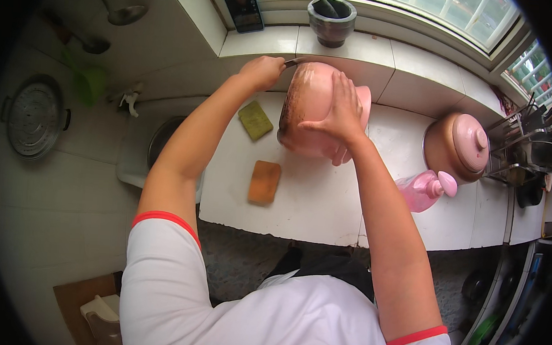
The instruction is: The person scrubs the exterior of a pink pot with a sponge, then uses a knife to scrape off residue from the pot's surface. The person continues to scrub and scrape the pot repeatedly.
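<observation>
A pink glazed pot [309, 94] with a brown, scorched base lies tipped on its side on the white tiled counter [317, 198], its rim facing right. My right hand [341, 110] is spread over the pot's upper side, thumb apart from the fingers. The fingers of my left hand [265, 72] are closed round the handle of a knife-like metal tool [294, 61], whose tip meets the pot's scorched edge. A green scouring pad [255, 120] lies left of the pot, and an orange sponge [264, 182] lies nearer to me.
A pink pump bottle [422, 190] stands by my right forearm, before a lidded pink-brown pot [457, 145] and a dish rack [519, 149]. A stone mortar [331, 26] and a phone [242, 7] stand on the window ledge. The sink [132, 163] is at left.
</observation>
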Available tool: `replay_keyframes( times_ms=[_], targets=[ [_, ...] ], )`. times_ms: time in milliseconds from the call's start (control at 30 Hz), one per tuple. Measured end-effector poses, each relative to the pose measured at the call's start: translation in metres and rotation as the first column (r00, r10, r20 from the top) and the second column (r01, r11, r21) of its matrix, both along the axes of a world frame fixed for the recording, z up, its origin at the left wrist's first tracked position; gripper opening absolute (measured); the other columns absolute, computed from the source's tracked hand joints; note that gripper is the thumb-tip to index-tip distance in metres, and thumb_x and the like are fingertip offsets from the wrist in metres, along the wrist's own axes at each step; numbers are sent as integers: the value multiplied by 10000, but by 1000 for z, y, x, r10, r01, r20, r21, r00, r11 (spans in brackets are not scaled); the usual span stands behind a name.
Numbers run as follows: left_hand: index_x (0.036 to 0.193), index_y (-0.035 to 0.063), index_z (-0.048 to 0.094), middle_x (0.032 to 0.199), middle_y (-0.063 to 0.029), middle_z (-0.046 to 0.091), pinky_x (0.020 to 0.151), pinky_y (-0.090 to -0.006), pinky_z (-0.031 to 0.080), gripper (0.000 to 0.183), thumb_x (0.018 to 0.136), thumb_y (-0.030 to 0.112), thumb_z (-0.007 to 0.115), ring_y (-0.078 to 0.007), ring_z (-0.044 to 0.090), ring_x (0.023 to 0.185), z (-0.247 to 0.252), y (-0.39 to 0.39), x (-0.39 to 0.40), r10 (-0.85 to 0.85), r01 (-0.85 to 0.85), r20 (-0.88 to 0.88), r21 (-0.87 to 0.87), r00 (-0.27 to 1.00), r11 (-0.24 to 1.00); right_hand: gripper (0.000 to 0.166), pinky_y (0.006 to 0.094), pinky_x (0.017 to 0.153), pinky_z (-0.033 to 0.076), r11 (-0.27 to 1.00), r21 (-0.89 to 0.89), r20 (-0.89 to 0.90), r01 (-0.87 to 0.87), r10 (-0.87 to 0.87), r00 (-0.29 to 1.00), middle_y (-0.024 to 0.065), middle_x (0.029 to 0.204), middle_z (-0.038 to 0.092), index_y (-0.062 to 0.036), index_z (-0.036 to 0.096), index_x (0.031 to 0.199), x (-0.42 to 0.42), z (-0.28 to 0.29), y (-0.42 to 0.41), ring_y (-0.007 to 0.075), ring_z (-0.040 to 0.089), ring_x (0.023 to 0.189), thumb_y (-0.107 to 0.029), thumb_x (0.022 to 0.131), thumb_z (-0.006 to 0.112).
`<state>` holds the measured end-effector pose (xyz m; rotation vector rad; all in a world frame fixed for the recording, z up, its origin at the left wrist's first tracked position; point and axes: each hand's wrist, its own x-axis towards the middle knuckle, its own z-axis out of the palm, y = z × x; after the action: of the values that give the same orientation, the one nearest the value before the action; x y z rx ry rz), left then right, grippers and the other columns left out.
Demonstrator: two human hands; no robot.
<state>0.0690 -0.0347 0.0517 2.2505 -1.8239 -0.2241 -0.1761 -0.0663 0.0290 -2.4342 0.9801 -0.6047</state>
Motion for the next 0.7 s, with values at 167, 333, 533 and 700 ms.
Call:
replay_keyframes(
  times_ms=[167, 333, 533, 700],
  targets=[
    [996, 21, 540, 816, -194, 609, 665, -428, 458, 282, 961, 290, 464, -375, 575, 719, -14, -17, 6, -41, 32, -508, -27, 861, 999, 1374, 444, 1127, 191, 999, -32, 2, 5, -4, 1000, 174, 1520, 183, -29, 133, 1472, 0, -8, -5, 366, 149, 1409, -559, 428, 852],
    [939, 48, 628, 802, -168, 634, 673, -413, 454, 309, 938, 334, 511, -325, 590, 731, -8, -40, 6, -123, 107, -147, -108, 981, 988, 1369, 448, 1134, 178, 1000, -19, 7, -11, 11, 1000, 188, 1516, 184, -24, 132, 1470, 2, -6, -3, 375, 155, 1406, -535, 429, 858],
    [898, 72, 668, 831, -157, 653, 710, -418, 462, 385, 919, 425, 515, -341, 596, 770, 4, -34, -1, -315, 290, -164, -157, 935, 944, 1362, 437, 1138, 178, 999, 34, 11, -25, 25, 1000, 199, 1514, 181, -18, 131, 1469, -2, 2, -1, 361, 147, 1413, -468, 421, 876],
    [912, 59, 670, 814, -169, 650, 701, -407, 467, 351, 925, 381, 534, -325, 597, 750, 4, -53, 10, -243, 236, -146, -65, 959, 970, 1353, 432, 1137, 185, 999, 25, 15, -32, 32, 999, 198, 1513, 182, -20, 130, 1469, 2, 3, 1, 362, 155, 1410, -443, 425, 879]
  ],
)
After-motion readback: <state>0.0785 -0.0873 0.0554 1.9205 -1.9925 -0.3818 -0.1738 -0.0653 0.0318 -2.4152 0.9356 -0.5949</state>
